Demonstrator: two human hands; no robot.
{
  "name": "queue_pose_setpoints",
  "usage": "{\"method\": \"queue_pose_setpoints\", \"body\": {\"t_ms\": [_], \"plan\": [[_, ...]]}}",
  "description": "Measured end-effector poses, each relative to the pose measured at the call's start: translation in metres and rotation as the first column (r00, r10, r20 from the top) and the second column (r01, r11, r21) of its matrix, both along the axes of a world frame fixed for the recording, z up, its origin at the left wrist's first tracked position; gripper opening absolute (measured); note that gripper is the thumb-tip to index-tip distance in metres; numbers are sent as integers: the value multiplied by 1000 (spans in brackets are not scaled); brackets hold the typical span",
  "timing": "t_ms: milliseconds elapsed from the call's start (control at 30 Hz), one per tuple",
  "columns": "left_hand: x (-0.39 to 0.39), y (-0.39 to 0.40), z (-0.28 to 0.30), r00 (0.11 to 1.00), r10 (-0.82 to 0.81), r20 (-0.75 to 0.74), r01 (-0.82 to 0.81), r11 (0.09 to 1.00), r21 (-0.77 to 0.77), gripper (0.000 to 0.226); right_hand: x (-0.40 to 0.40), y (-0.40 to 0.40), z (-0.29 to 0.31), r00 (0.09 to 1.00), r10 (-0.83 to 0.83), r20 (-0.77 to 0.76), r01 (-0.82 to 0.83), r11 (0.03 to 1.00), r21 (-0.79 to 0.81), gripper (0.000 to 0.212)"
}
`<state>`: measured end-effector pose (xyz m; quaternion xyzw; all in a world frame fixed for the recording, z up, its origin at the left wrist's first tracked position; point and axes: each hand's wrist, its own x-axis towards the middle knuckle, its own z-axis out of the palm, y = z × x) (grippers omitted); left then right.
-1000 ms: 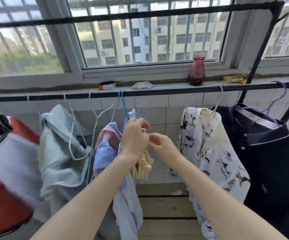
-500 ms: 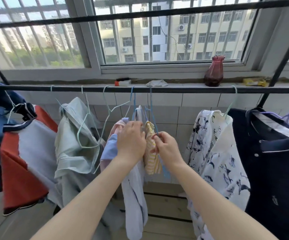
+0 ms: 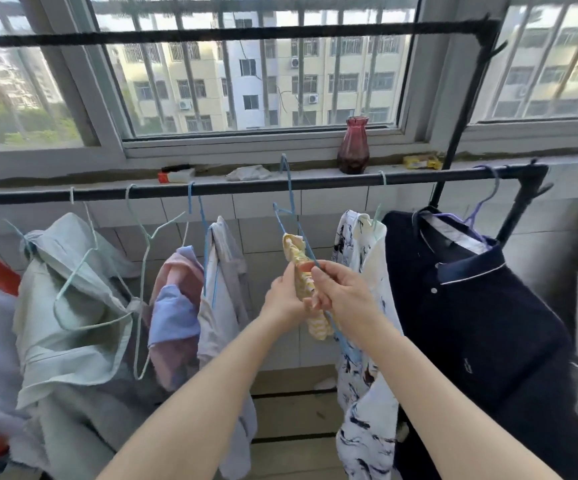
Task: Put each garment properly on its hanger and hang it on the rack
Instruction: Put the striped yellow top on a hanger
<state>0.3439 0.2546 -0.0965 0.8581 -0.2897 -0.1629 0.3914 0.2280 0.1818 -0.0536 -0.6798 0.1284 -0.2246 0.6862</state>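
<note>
Both hands meet in front of the rack bar (image 3: 315, 184): left hand (image 3: 285, 297) grips the small yellow striped garment (image 3: 304, 271), right hand (image 3: 341, 292) pinches the blue hanger (image 3: 289, 209) wire against it. The hanger's hook rises above the hands, level with the bar; whether it catches the bar cannot be told.

Two bare forearms show with no sleeve on either, and the left hand (image 3: 282, 299) and right hand (image 3: 341, 292) wear no gloves, rings or watch.

No text, label or number can be read; the small pale emblem on the navy polo shirt (image 3: 467, 306) is too blurred to decipher.
</note>
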Motion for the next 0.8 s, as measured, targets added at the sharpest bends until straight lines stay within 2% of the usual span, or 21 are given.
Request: {"method": "queue_pose_setpoints", "body": {"t_ms": [33,67,133,167,200,267,333,433,533,633,733,767,800], "plan": [[0,-9,-3,1000,27,-5,-27,1000,-6,85,-4,-3,3,1000,-7,2,7,1000,6,19],[2,-14,-5,998,57,-1,-57,998,-8,72,-5,-5,5,1000,-8,2,8,1000,12,19],[2,-25,1,996,78,48,-78,997,-8,24,-14,-12,8,1000,-28,-7,28,1000,7,19],[2,-28,4,997,69,46,-68,997,-33,9,-18,-15,8,999,-38,-19,38,999,-10,19],[1,-31,6,999,50,2,-50,995,-89,5,-22,-19,8,998,-59,-35,57,998,-38,20],[-3,-32,13,983,5,-185,-54,964,-262,6,-25,-27,7,988,-137,-71,130,987,-93,21],[-8,-28,24,938,-58,-343,-100,901,-423,2,-23,-33,3,975,-195,-108,186,979,-83,22],[-12,-21,43,843,-127,-523,-228,796,-561,21,-19,-38,-4,963,-232,-140,224,972,-65,21],[-3,-10,45,748,-89,-658,-443,670,-595,23,-17,-38,-13,950,-263,-170,244,961,-127,21],[9,8,39,643,-74,-762,-611,552,-568,47,-16,-41,-24,932,-276,-234,237,955,-179,22],[12,26,39,569,-92,-817,-686,496,-533,50,-12,-41,-31,919,-266,-292,211,956,-205,25],[10,30,39,564,-111,-818,-690,481,-541,50,-11,-40,-32,909,-283,-306,204,943,-265,31],[7,36,40,557,-121,-822,-697,471,-541,51,-11,-37,-34,890,-345,-297,217,895,-391,42]]}}
